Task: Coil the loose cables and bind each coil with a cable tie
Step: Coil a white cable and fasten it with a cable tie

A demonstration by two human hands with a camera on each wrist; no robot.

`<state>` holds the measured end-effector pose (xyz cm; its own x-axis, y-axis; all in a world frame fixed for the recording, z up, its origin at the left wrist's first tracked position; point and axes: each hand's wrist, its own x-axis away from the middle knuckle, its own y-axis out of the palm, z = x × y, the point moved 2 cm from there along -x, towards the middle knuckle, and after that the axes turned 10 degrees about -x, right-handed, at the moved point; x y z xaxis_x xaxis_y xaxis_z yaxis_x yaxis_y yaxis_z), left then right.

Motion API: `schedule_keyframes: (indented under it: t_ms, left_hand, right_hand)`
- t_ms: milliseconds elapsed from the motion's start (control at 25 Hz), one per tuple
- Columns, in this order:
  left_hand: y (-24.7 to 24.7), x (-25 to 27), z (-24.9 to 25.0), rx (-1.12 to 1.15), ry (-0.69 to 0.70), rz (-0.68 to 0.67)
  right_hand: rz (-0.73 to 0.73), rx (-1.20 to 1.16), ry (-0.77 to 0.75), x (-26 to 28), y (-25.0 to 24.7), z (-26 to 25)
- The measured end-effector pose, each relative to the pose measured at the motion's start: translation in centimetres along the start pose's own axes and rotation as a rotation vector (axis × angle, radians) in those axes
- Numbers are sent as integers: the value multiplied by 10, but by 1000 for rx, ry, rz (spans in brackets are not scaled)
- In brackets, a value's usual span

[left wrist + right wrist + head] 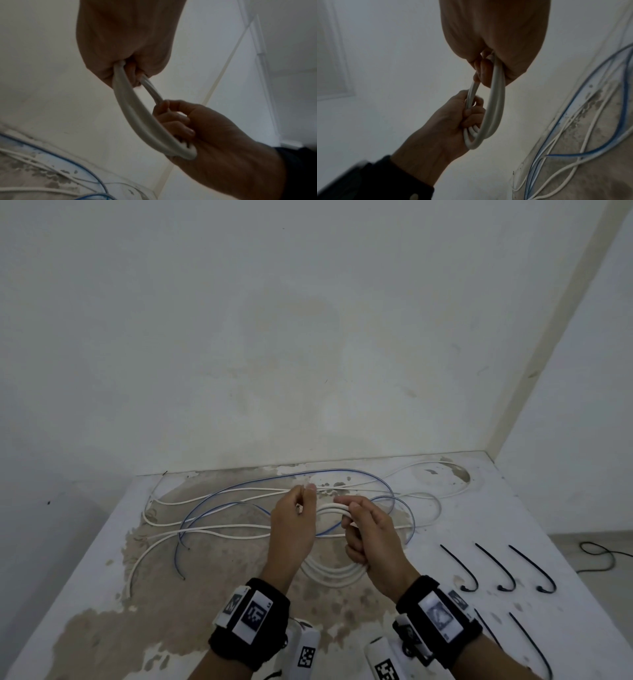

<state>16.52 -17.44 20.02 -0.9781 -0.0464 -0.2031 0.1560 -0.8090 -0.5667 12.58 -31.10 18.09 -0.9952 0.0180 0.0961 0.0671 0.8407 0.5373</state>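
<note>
I hold a coil of white cable (331,576) in the air over the table, one hand on each side. My left hand (298,508) grips the coil's left side, and a short cable end shows by its fingers. My right hand (354,525) curls round the right side of the loops. The left wrist view shows the coil (137,115) running from my left hand (130,56) down to my right hand (185,121). From the right wrist, the coil (494,108) hangs between my right hand (489,47) and my left hand (453,119).
Loose white cables (219,531) and a thin blue cable (219,494) sprawl over the stained white table (102,594) behind my hands. Several black cable ties (498,571) lie in rows at the right. Walls close the back and right. A black cord (597,556) lies on the floor.
</note>
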Motion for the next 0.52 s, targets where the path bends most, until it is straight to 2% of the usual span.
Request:
schedule_keyframes:
  t_ms: [120, 320, 440, 520]
  left_hand:
    - [3, -1, 1, 54, -48, -121]
    - [0, -1, 10, 169, -88, -341]
    - [2, 2, 15, 61, 1, -392]
    - [7, 1, 9, 6, 27, -347]
  right_hand:
    - [-62, 124, -51, 2, 4, -8]
    - [-61, 184, -73, 0, 1, -11]
    - [-49, 207, -78, -1, 1, -12]
    - [-4, 157, -54, -2, -1, -10]
